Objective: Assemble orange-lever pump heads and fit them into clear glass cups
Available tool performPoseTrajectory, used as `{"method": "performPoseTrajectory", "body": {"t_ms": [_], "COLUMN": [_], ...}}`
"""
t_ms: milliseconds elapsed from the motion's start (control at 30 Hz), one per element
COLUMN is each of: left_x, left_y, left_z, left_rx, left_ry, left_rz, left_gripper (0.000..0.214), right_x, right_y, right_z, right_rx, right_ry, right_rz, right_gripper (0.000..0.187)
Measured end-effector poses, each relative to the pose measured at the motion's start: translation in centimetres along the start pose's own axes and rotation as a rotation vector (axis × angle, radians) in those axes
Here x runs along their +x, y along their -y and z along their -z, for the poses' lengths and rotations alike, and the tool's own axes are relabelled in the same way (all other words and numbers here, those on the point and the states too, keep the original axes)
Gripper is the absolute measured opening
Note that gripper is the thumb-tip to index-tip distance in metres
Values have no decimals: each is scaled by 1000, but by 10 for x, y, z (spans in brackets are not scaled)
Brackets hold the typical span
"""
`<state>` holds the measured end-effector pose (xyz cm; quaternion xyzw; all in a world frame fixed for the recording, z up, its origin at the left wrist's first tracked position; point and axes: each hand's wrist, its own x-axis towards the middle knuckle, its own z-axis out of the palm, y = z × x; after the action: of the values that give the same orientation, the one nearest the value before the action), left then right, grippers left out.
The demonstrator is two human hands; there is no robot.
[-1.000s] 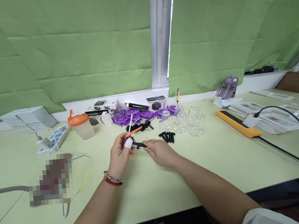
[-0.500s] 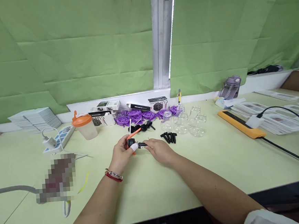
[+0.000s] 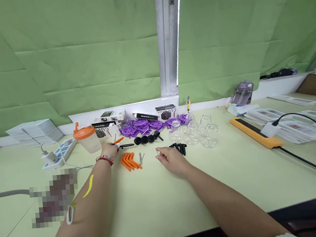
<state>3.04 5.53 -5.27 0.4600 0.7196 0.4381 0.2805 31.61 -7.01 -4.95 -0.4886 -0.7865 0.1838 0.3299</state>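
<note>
- Reaching out over the table (image 3: 159,202), the person's left hand (image 3: 109,150) sits close to the orange-lidded cup (image 3: 87,138), its fingers closed around a small orange and black part (image 3: 122,143) that sticks out toward the right.
- That part is held just above the tabletop, between the cup and a row of black knobs (image 3: 146,138).
- The right hand (image 3: 172,158) rests on the table nearer the middle, fingers slack and slightly spread, with nothing gripped that I can make out.
- Between the two hands lies a small fan of orange levers (image 3: 130,161), and just beside them a few thin metal pins (image 3: 141,158).
- Just past the right hand's fingertips lies a bunch of black bolts (image 3: 179,146).
- Farther back, clear glass jars (image 3: 200,131) stand in a cluster, with purple discs (image 3: 144,125) heaped to their left in front of some printed boxes (image 3: 111,117).
- A power strip (image 3: 58,152) with a plugged-in charger lies left of the cup.
- Off to the right, a long yellow bar (image 3: 254,132) lies on the table with a black cable trailing from it.
</note>
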Motion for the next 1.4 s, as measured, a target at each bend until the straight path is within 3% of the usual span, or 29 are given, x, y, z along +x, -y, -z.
{"method": "performPoseTrajectory", "body": {"t_ms": [167,533,667,767,900,1067,1167,1400], "left_x": [6,4,0,-8,-21,-25,-22,-19], "left_y": [11,11,4,-10,-30,-39,-38,-36], "left_z": [-11,-21,-21,-26,-45,-68,-73,-75], "left_rx": [168,431,532,618,685,758,791,787], "left_ry": [2,-57,-103,-128,63,299,322,253], "left_rz": [-45,-145,-182,-285,-509,-611,-624,-640], "left_gripper": [22,34,41,45,46,55,56,42], "right_x": [1,1,1,2,1,1,1,0], "right_y": [-4,-4,-4,-3,-3,-4,-3,2], "right_z": [1,3,3,3,4,4,4,6], "right_rx": [7,-15,-22,-26,-33,-34,-37,-32], "right_ry": [0,26,26,23,29,22,29,58], "right_rz": [-19,-34,-30,-34,-38,-37,-41,-62], "right_gripper": [39,40,39,38,37,36,34,34]}}
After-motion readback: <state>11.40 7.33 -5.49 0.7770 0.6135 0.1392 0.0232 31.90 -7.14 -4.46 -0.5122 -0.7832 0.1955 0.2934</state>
